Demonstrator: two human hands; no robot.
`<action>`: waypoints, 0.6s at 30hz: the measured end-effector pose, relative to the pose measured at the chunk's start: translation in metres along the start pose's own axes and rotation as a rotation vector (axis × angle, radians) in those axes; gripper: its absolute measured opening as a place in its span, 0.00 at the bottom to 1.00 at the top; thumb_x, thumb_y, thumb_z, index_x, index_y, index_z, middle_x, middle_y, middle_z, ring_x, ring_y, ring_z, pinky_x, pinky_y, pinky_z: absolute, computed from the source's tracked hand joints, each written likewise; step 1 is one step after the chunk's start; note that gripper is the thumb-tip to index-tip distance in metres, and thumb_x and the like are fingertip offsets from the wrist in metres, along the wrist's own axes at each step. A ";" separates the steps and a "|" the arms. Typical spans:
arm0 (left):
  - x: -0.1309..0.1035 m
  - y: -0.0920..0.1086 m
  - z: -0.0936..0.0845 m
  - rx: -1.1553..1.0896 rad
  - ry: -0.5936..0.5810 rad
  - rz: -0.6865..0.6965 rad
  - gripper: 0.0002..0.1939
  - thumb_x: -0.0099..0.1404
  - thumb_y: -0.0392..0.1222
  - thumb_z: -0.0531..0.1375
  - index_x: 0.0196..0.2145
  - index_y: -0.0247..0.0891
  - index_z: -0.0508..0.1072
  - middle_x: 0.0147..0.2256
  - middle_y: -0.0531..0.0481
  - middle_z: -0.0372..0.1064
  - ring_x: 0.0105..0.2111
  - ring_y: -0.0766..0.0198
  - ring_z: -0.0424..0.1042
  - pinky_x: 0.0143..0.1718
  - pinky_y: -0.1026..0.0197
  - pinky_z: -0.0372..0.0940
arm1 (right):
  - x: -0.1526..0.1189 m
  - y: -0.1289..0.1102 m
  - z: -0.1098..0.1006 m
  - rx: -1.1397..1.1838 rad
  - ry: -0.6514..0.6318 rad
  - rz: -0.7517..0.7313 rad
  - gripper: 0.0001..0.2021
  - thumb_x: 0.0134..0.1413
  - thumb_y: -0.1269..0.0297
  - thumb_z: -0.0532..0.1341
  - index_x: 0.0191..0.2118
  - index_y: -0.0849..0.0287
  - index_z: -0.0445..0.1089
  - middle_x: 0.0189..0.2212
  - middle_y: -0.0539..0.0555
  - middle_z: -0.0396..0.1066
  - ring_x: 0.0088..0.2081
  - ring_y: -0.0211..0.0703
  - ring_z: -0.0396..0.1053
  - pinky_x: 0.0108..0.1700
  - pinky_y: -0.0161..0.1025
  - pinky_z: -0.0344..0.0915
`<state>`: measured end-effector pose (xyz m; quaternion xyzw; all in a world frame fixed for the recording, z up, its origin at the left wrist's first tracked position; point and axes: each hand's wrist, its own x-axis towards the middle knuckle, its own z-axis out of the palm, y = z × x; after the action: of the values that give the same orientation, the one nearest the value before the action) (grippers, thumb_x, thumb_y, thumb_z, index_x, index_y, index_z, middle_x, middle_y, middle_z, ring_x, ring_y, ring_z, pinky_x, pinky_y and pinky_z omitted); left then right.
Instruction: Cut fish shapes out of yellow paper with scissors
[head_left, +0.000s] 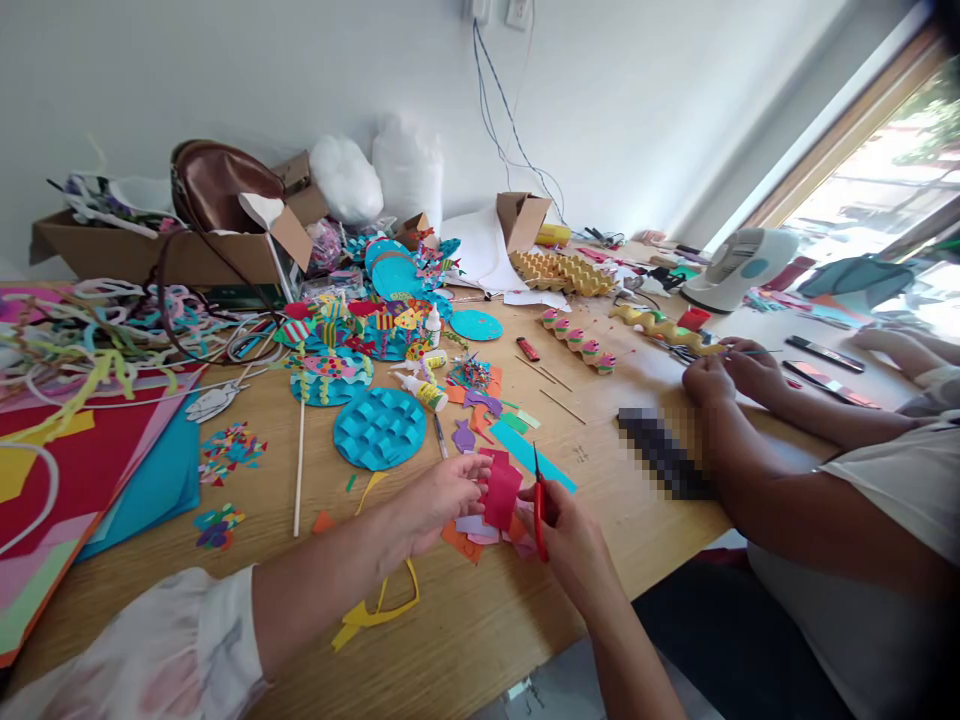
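My left hand (pixel 448 492) has its fingers curled at the left edge of a piece of red paper (pixel 502 492) and holds it above the table. My right hand (pixel 568 535) grips a pair of scissors (pixel 539 515) with red handles, dark blades pointing up and away, just right of the red paper. Below the paper lie orange, pink and lilac paper scraps (pixel 474 530). A blue paper strip (pixel 529 452) lies just beyond my hands, with purple paper cutouts (pixel 465 436) to its left. Yellow paper offcuts (pixel 379 612) lie by my left forearm.
A blue woven paper disc (pixel 379 428), glue bottles (pixel 424 390) and a wooden stick (pixel 300 465) lie ahead left. Coloured paper sheets (pixel 142 480) cover the left side. At right, a person's hands (pixel 720 375) work on a yellow egg-carton strip (pixel 667 328). A fan (pixel 742 265) stands behind.
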<state>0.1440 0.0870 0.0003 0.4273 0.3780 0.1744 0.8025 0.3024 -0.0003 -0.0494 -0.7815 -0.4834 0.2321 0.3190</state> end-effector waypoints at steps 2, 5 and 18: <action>0.012 -0.002 0.001 0.002 0.004 -0.009 0.24 0.47 0.24 0.53 0.43 0.35 0.71 0.41 0.46 0.67 0.37 0.65 0.67 0.35 0.64 0.60 | 0.007 0.002 0.001 -0.007 0.022 -0.008 0.09 0.48 0.58 0.55 0.34 0.56 0.66 0.25 0.52 0.73 0.26 0.46 0.70 0.25 0.36 0.61; 0.024 -0.005 -0.002 0.008 0.023 -0.019 0.24 0.47 0.23 0.53 0.42 0.36 0.72 0.39 0.49 0.66 0.32 0.69 0.66 0.30 0.67 0.58 | 0.014 0.004 0.004 -0.033 0.067 -0.021 0.07 0.46 0.63 0.55 0.33 0.56 0.65 0.25 0.51 0.73 0.26 0.44 0.69 0.25 0.35 0.60; 0.035 0.001 -0.002 -0.059 0.024 -0.081 0.18 0.48 0.23 0.55 0.37 0.37 0.72 0.29 0.52 0.69 0.25 0.70 0.67 0.26 0.67 0.58 | 0.018 0.003 0.023 -0.172 0.165 -0.030 0.10 0.46 0.67 0.55 0.38 0.57 0.66 0.31 0.56 0.76 0.31 0.50 0.72 0.30 0.38 0.61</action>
<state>0.1651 0.1098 -0.0162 0.3856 0.3992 0.1581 0.8167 0.2964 0.0219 -0.0685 -0.8150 -0.4852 0.1200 0.2930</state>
